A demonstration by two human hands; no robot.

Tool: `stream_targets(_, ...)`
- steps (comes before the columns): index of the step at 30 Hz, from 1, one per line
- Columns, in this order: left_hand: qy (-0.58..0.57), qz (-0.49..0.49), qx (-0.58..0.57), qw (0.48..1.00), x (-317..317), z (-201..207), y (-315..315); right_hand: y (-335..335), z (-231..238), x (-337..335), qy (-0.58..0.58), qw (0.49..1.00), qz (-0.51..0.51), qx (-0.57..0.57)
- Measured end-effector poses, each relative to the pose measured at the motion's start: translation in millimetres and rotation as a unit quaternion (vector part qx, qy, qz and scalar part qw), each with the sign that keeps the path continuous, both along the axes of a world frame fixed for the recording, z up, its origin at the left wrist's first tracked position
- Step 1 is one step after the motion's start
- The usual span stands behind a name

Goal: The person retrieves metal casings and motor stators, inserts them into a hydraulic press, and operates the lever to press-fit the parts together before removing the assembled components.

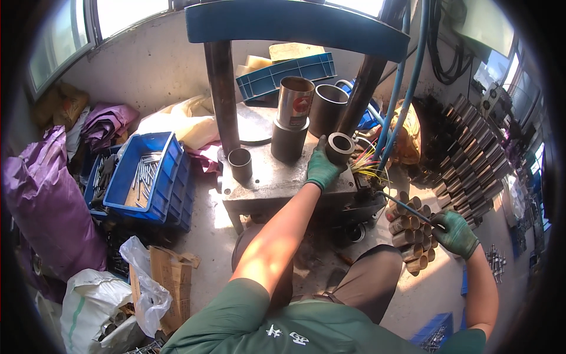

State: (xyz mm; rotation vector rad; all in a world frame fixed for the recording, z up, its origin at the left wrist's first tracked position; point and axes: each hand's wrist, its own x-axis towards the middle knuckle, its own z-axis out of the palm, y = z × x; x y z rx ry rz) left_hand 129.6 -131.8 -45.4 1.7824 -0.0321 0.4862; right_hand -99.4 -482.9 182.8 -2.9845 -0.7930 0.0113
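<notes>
My left hand (323, 170), in a green glove, wraps round a thick-walled steel sleeve (341, 152) at the right edge of the metal press table (268, 190). Out to the right, my right hand (457, 235), also gloved in green, is closed on the end of a thin lever rod (407, 206) that slopes up toward the machine. Behind the sleeve stand a wide dark tube (328, 115) and a dark cylinder (288, 141) with a shiny cylinder (295, 105) on top. A short tube (240, 166) stands upright at the table's left.
Two posts (221, 100) and a blue crossbeam (295, 26) frame the table. Blue hoses (394, 118) hang at its right. Cut tubes (413, 230) are stacked on the floor, with a larger pile (471, 162) beyond. A blue crate (140, 177) of rods stands left.
</notes>
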Motion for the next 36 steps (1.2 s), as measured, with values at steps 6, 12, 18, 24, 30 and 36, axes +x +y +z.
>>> stream_targets(6, -0.027, -0.013, -0.020, 0.999, -38, 13, 2, 1, -28, -8, -0.234, 0.964, -0.003, 0.124)
stream_targets(12, -0.066, -0.034, -0.141, 0.987, -80, -8, 19, 28, 4, 51, -0.325, 0.917, -0.060, 0.224)
stream_targets(18, -0.005, -0.141, -0.336, 0.931, -121, 31, 46, 31, 41, 127, -0.339, 0.910, -0.135, 0.198)
stream_targets(24, -0.237, -0.063, -0.269, 0.931, -114, 133, 70, 34, 37, 168, -0.373, 0.890, -0.134, 0.223)
stream_targets(30, -0.361, -0.029, -0.160, 0.918, -27, 189, 128, 32, 36, 173, -0.370, 0.892, -0.139, 0.219)
stream_targets(36, -0.260, 0.104, -0.099, 0.955, 36, 227, 147, 33, 38, 174, -0.321, 0.910, -0.169, 0.199)
